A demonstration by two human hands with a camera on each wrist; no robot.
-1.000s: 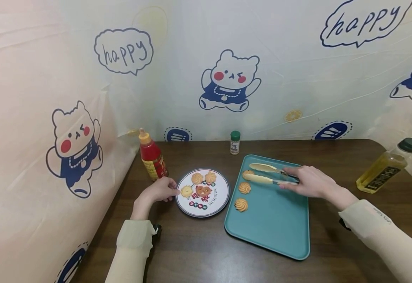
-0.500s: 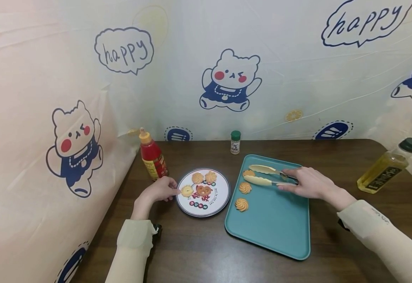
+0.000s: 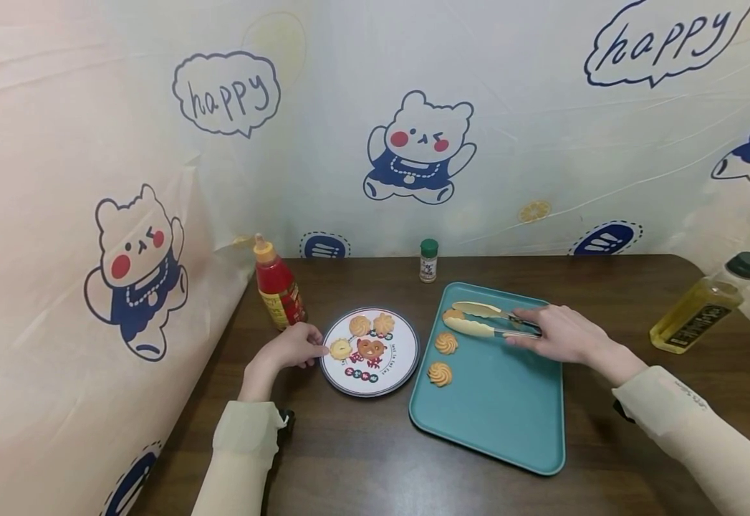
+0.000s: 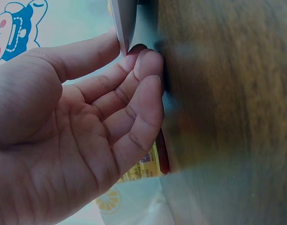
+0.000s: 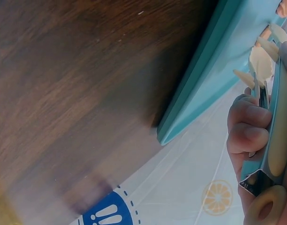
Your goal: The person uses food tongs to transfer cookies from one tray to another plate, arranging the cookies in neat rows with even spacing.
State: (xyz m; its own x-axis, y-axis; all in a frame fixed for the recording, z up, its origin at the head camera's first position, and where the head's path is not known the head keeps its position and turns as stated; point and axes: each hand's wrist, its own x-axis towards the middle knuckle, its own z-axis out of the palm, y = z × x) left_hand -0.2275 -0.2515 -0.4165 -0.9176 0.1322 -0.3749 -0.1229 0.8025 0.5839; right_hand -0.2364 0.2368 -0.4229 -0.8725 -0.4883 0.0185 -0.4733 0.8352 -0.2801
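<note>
My left hand (image 3: 289, 346) pinches the left rim of a round white plate (image 3: 397, 369) between thumb and fingers; the left wrist view shows the plate edge (image 4: 124, 23) there. Several round cookies, including a pale one (image 3: 340, 349), lie on the plate. A brown shape at its middle may be printed or a cookie; I cannot tell. My right hand (image 3: 561, 333) holds tongs (image 3: 471, 328) over a teal tray (image 3: 491, 408). Their spread tips lie around the back cookie (image 3: 450, 315), partly hidden. Two swirl cookies, a middle one (image 3: 446, 343) and a front one (image 3: 440, 374), line the tray's left side.
A red sauce bottle (image 3: 280, 290) with a yellow cap stands just behind my left hand. Behind the tray is a small green-capped shaker (image 3: 428, 260). An oil bottle (image 3: 700, 308) stands at the right. A printed curtain (image 3: 510, 143) hangs along the table's back edge.
The tongs' tips have shifted very slightly and look a little closer together around the back cookie. My left hand and the plate stay in place.
</note>
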